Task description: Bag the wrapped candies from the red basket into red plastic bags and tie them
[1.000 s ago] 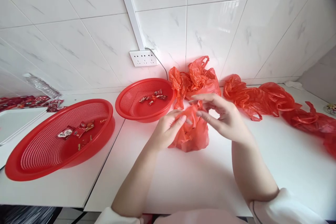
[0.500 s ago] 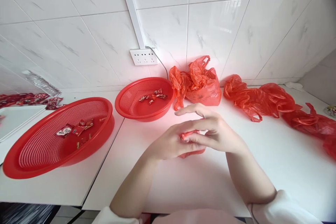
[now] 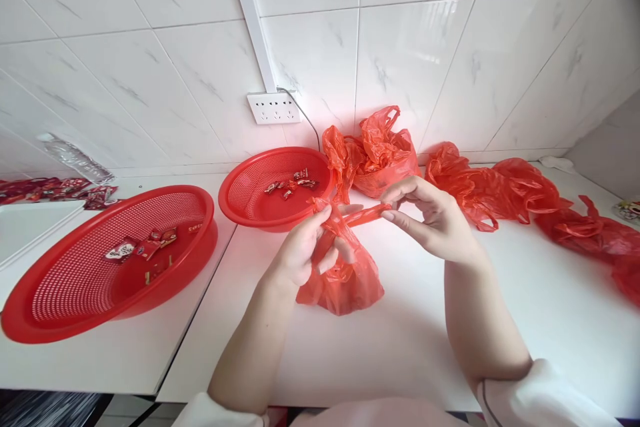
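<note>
A small red plastic bag [image 3: 345,283] hangs in front of me, just over or on the white tabletop; its top is gathered. My left hand [image 3: 310,247] grips the neck of the bag, thumb pressed on top and fingers around the plastic. Off to its right, my right hand [image 3: 425,217] pinches the end of a twisted strip of the bag, pulled out sideways between the two hands. What the bag contains cannot be made out through the plastic.
Two red plastic colanders, a large one [image 3: 200,203] and a smaller one [image 3: 230,213], hold several wrapped snacks. Crumpled red bags [image 3: 385,153] lie along the tiled wall and to the right. A clear bottle [image 3: 80,157], more packets [image 3: 65,188] and a white tray [image 3: 40,230] are at left.
My hands were close together over the bag, mostly covering it. Now they have moved apart, stretching a strip of plastic between them, and the bag's body shows below.
</note>
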Tool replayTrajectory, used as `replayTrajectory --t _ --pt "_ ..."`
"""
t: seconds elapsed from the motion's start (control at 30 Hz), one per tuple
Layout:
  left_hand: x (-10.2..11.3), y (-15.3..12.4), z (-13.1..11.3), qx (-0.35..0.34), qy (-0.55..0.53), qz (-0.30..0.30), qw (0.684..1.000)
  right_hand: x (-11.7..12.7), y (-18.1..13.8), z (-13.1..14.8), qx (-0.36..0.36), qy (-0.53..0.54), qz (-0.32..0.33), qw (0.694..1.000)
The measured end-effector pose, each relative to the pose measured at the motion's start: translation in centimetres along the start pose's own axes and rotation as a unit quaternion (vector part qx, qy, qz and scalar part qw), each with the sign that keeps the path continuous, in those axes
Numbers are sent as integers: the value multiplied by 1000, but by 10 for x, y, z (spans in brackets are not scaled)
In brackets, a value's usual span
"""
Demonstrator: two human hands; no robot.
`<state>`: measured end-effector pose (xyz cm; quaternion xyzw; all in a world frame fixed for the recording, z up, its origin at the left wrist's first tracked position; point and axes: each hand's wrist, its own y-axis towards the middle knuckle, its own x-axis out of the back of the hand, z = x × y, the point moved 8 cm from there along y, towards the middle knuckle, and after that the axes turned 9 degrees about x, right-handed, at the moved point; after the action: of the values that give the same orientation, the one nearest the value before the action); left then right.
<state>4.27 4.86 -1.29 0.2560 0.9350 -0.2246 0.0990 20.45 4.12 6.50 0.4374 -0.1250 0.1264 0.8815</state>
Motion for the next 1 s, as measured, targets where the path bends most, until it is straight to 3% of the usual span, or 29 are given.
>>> replayTrajectory --t 0.1,0.3,0.37,0.43,0.5,0.6,0.73,0.8,0.87,1.0 --pt "8 4 -4 -13 -12 -3 1000 0 -2 5 17 36 24 999" --pt "16 6 -14 -76 -78 -10 994 -33 -11 3 -27 20 220 975" --pt "12 4 -16 -95 -36 -6 995 -40 -13 -2 -59 37 259 963" --pt "6 -3 -20 -128 83 -17 988 -44 -14 -8 -87 57 274 956" --pt "-1 -12 -27 -184 261 -52 946 -44 -11 -17 -101 58 253 960" --pt "-10 -23 -33 -260 485 -98 829 -39 -4 -33 -102 16 195 975" --pt "-11 -33 -43 -367 598 -175 691 -43 -2 -50 -112 -31 159 980" --pt "-12 -40 -48 -437 595 -199 644 -43 -1 -54 -120 -18 121 985" --pt "-14 -46 -50 -479 562 -193 646 -45 0 -54 -126 31 84 988" --pt "-11 -44 -51 -440 467 -136 755 -55 1 -51 -147 224 56 962"
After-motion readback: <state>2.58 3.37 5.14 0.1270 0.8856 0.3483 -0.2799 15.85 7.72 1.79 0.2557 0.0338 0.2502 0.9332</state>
